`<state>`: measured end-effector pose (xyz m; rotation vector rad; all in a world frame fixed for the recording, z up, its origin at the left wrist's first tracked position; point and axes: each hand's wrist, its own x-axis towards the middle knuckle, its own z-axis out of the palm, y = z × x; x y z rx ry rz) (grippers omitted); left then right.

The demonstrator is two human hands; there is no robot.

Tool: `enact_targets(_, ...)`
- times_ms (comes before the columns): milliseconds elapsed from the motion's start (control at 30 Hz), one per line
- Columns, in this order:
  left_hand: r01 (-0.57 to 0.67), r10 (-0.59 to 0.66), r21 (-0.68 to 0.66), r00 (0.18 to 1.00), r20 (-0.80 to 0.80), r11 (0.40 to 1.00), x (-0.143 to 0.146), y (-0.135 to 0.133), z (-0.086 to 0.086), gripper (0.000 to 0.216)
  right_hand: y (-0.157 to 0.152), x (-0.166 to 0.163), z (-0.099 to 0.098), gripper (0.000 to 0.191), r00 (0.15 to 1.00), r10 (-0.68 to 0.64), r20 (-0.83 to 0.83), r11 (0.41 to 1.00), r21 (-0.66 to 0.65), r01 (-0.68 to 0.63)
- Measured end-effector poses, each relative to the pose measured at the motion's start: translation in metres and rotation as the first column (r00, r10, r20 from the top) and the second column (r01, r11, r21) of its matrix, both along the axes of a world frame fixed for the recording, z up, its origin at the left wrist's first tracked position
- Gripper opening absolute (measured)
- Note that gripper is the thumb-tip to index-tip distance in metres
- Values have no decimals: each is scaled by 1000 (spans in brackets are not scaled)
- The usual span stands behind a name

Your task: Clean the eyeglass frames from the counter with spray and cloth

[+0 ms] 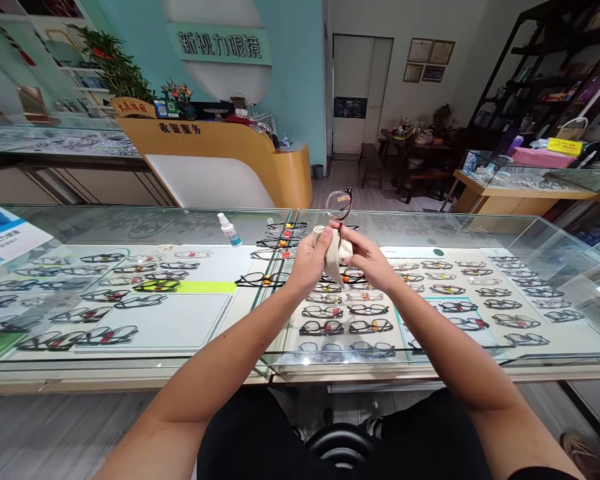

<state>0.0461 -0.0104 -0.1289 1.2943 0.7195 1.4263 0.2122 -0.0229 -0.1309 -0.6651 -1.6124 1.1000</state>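
Above the glass display counter, my left hand (pixel 310 260) is closed around a cream cleaning cloth (pixel 333 262). A pair of eyeglasses (pixel 340 205) with a dark reddish frame sticks up from the cloth, one round lens showing and the other part covered by cloth and fingers. My right hand (pixel 364 252) grips the eyeglasses low on the frame, fingers against the cloth. To the left on the glass stands a small white spray bottle (pixel 229 230). Several eyeglasses (pixel 265 279) lie in a column on the countertop near my left hand.
Inside the glass display counter (pixel 275 373) lie rows of eyeglasses (pixel 371 309) with small coloured tags. A leaflet stand (pixel 10 233) is at the left end. Beyond are a yellow and white cashier desk (pixel 215 160) and another glass case (pixel 530 180) at the right.
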Motion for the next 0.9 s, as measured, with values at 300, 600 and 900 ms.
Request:
enact_targets(300,79,-78,-49,997,30,996,-5,8,-1,75,3,1,-1,48,991,-130,42,986,109,125)
enact_targets(600,28,-17,-101,993,113,995,-4,7,4,69,-1,0,-7,49,961,-171,219,966,231,119)
enact_targets(900,53,-48,-90,997,66,994,-8,13,5,72,-1,3,-1,41,972,-204,118,974,126,189)
